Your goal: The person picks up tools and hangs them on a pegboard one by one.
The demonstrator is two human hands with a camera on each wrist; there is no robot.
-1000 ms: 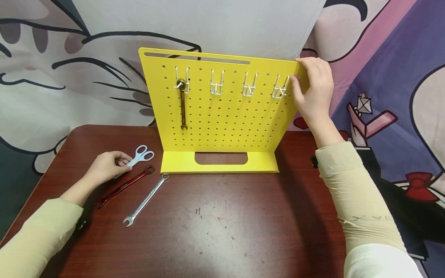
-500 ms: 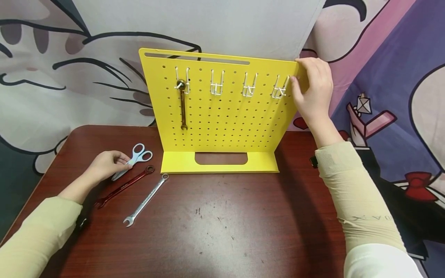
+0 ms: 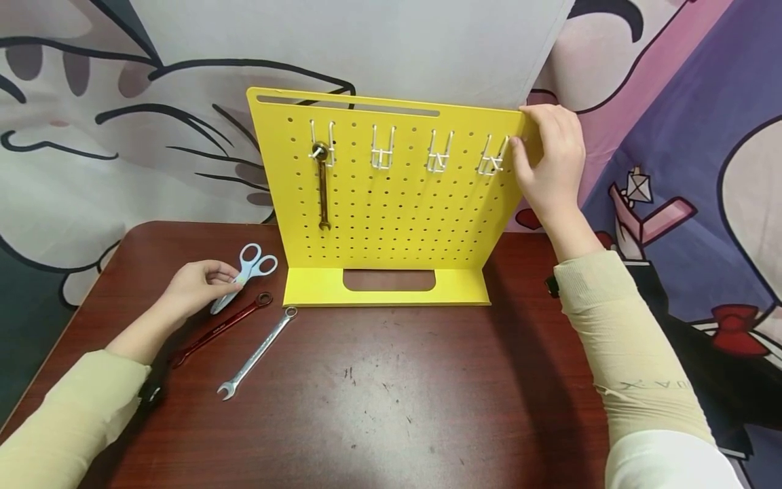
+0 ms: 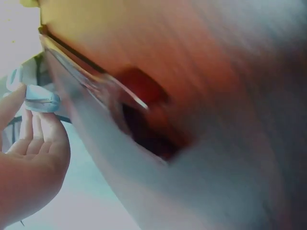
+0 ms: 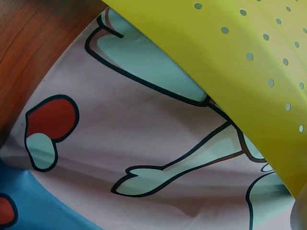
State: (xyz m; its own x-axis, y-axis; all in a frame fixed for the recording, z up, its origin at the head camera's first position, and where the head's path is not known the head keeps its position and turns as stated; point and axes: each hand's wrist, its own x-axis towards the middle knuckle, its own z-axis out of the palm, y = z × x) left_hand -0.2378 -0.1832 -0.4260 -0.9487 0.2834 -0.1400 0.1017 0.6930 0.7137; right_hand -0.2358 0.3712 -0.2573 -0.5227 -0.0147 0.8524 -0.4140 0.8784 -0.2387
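My left hand (image 3: 198,288) pinches light-blue scissors (image 3: 249,267) between thumb and fingers, handle loops toward the board. In the left wrist view the scissors (image 4: 42,99) show between thumb and fingertips. With my right hand (image 3: 552,153) I grip the top right corner of a yellow pegboard (image 3: 391,204). White wire hooks (image 3: 381,148) line its upper part, and a dark combination wrench (image 3: 322,187) hangs from the leftmost one. On the table below the scissors lie a red wrench (image 3: 221,329) and a silver wrench (image 3: 257,353). The right wrist view shows mostly the pegboard (image 5: 249,33) and cloth.
The pegboard stands on its own yellow foot (image 3: 314,285) near the back of a dark brown table (image 3: 379,394). Cartoon-printed cloth (image 3: 183,163) hangs behind it and on the right side. A small black object (image 3: 552,285) sits by my right sleeve.
My left hand has moved slightly right and toward the back with the scissors, whose handle loops have swung up closer to the board. The right hand keeps its hold on the corner.
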